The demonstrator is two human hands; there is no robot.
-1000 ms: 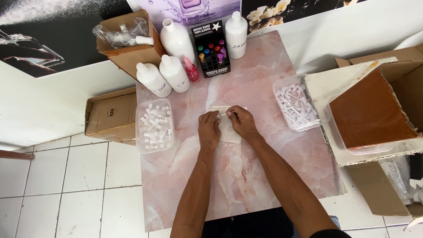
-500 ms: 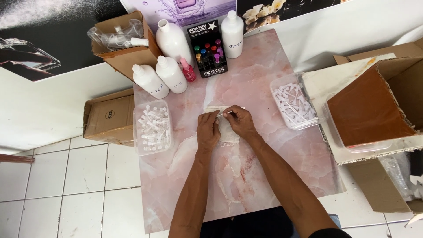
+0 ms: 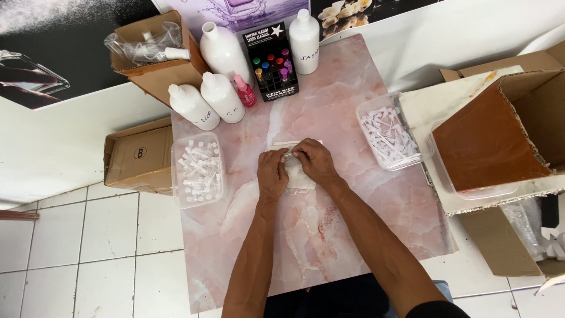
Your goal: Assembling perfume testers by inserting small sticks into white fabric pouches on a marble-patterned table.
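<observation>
Both hands are meeting over the middle of the pink marble bench (image 3: 353,235), above a pale cloth (image 3: 297,176). The left hand (image 3: 272,172) and right hand (image 3: 313,160) are each pinching an end of a tiny clear vial (image 3: 288,155), lying crosswise between the fingertips, grips closed on it.
</observation>
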